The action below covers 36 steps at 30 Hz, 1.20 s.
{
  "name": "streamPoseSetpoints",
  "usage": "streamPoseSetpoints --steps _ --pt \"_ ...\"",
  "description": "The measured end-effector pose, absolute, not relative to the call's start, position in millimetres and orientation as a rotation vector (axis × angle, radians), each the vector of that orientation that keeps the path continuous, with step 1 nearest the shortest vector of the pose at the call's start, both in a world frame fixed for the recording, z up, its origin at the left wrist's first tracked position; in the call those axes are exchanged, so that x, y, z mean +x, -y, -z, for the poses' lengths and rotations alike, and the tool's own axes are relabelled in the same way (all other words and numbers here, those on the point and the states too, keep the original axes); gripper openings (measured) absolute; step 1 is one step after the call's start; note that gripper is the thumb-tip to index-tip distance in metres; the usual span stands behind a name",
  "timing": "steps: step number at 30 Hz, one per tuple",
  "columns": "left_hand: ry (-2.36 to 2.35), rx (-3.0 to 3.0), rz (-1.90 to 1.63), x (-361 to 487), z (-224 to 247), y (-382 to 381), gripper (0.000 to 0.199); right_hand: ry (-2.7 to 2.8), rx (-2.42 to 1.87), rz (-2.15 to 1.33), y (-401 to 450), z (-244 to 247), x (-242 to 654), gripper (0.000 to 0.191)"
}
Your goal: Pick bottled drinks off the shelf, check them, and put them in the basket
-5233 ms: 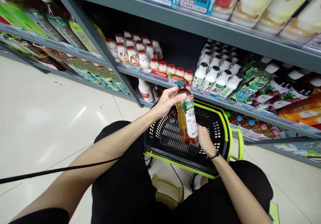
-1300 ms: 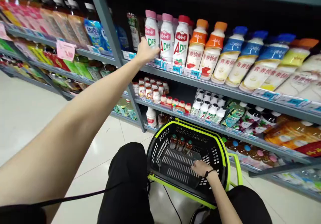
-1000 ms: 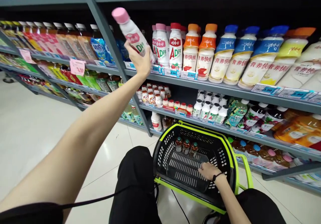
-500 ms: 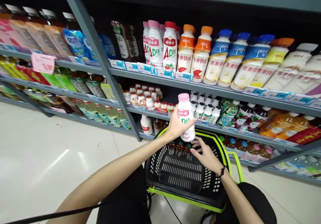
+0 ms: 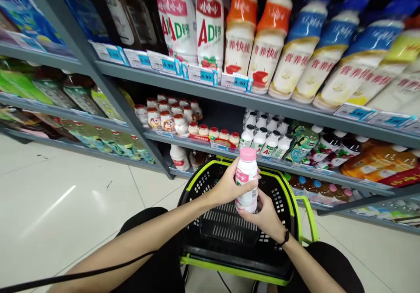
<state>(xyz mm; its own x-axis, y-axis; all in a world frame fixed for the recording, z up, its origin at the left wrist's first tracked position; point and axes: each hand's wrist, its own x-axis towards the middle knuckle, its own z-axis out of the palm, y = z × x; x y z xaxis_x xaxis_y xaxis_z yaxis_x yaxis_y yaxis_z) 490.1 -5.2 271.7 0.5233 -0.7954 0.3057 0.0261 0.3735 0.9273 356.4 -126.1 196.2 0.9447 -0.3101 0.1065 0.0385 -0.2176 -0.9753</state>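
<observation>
A white plastic drink bottle (image 5: 248,177) with a pink cap stands upright above the basket, gripped by both hands. My left hand (image 5: 227,184) wraps its upper half from the left, thumb across the front. Around its lower part, from the right, my right hand (image 5: 265,214) is closed. Some of the fingertips are hidden behind the bottle. Below the hands is a black shopping basket (image 5: 226,258) with a lime-green rim and slotted floor; hands and bottle cover part of its inside.
The shelf rack (image 5: 197,87) rises just beyond the basket. Its upper shelf holds large milk-drink bottles (image 5: 210,26), with price tags along the edge. Lower down are small bottle packs (image 5: 170,113). A lime-green basket handle (image 5: 310,218) sticks out right. Tiled floor (image 5: 65,196) lies left.
My right hand has closed on the bottle's lower part, where it was apart from it before. The bottle has come lower and turned slightly. The view has moved nearer the shelves.
</observation>
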Motion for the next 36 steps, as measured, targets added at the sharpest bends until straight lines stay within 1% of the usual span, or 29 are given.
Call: streamPoseSetpoints --steps 4,7,10,14,15,17,20,27,36 --pt "0.799 0.984 0.721 489 -266 0 0.057 -0.239 -2.028 0.387 113 -203 345 0.05" --pt "0.688 0.91 0.837 487 -262 0 0.065 -0.28 -2.076 0.421 103 -203 337 0.049" --pt "0.619 0.858 0.902 484 -258 2 0.067 -0.309 -2.049 0.419 95 -196 331 0.051" --pt "0.603 0.805 0.927 484 -251 4 0.066 -0.322 -1.811 0.262 88 -190 333 0.064" --pt "0.602 0.799 0.924 484 -249 4 0.065 -0.31 -1.735 0.225 87 -190 335 0.064" --pt "0.589 0.803 0.911 485 -246 4 0.062 -0.28 -1.632 0.182 84 -191 338 0.055" --pt "0.559 0.817 0.916 484 -243 4 0.06 -0.274 -1.616 0.176 82 -191 339 0.045" --pt "0.562 0.856 0.949 477 -243 2 0.061 -0.254 -1.689 0.192 83 -181 332 0.038" --pt "0.516 0.892 0.954 475 -244 4 0.057 -0.239 -1.686 0.184 85 -180 333 0.032"
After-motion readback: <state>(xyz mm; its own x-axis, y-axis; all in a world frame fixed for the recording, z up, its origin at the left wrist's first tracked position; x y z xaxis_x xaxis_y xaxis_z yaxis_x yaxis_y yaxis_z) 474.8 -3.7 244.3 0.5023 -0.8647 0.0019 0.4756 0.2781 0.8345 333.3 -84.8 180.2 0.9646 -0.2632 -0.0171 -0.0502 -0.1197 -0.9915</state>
